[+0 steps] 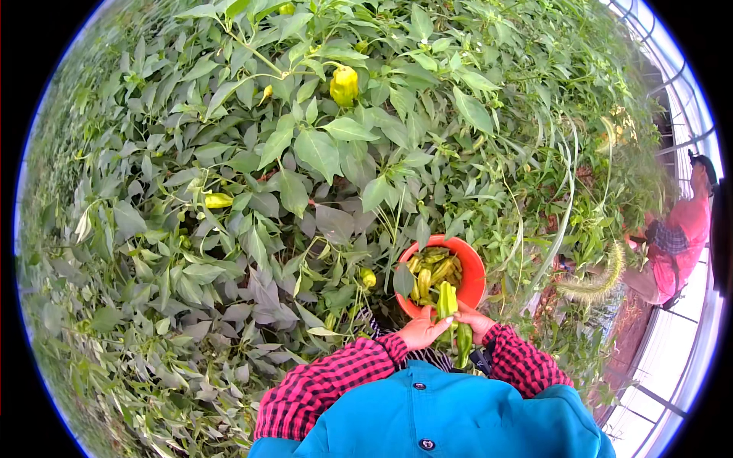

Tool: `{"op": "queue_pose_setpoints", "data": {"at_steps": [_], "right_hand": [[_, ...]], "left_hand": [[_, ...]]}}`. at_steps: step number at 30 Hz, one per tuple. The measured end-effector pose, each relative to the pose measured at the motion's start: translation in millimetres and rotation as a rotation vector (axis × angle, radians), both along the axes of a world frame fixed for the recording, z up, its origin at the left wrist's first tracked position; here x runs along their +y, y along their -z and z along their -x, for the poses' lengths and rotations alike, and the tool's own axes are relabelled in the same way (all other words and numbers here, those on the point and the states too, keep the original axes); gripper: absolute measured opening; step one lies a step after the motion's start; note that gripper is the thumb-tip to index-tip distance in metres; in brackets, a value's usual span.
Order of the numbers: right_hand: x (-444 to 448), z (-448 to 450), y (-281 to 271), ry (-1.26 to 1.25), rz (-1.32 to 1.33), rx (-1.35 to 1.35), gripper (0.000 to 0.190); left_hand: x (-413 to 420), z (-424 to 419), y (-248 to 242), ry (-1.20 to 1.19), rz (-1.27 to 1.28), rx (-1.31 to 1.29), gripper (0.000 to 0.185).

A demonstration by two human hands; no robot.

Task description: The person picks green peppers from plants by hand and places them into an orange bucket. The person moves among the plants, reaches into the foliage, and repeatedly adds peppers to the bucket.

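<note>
My left hand [421,331] grips a light green pepper [446,300] low down, its thumb reaching across the bottom of the fruit. Close against it, my right hand [476,320] has its fingertips at the same spot. A darker green pepper [464,345] hangs below the fingers of my right hand; how it is held is partly hidden. Just beyond both hands stands a red bucket [473,269], with several yellow-green peppers [425,280] inside. The light pepper overlaps the bucket's near side in the view, and a leaf covers part of its left rim.
Dense pepper plants [320,151] surround the bucket. A yellow-green pepper [344,86] hangs far ahead, another [218,200] at left, and one [368,277] left of the bucket. A bristly grass head [595,280] leans at right. Another person [678,240] is near the greenhouse wall [658,366].
</note>
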State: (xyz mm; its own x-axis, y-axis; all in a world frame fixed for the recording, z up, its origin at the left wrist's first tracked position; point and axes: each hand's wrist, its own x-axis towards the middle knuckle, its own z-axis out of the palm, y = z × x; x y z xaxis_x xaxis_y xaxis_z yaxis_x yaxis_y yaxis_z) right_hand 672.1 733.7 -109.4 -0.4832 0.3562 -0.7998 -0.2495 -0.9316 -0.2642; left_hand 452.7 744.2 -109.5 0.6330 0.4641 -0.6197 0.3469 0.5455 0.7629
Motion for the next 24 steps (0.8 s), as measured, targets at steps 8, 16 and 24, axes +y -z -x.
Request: {"op": "queue_pose_setpoints", "data": {"at_steps": [8,16,24], "right_hand": [[-16.9,-43.6,67.4,0.221,0.169,-0.854,0.055],[-47.2,-15.7,58.7,-0.315,-0.122,-0.652,0.035],[-61.6,-12.1,53.3,-0.513,-0.154,-0.603,0.04]], "left_hand": [[-22.8,101.1,18.2,0.162,-0.897,0.834,0.067],[-41.1,226.5,41.5,0.401,-0.119,1.165,0.046],[-83.0,177.8,32.6,-0.027,-0.295,0.741,0.043]]}}
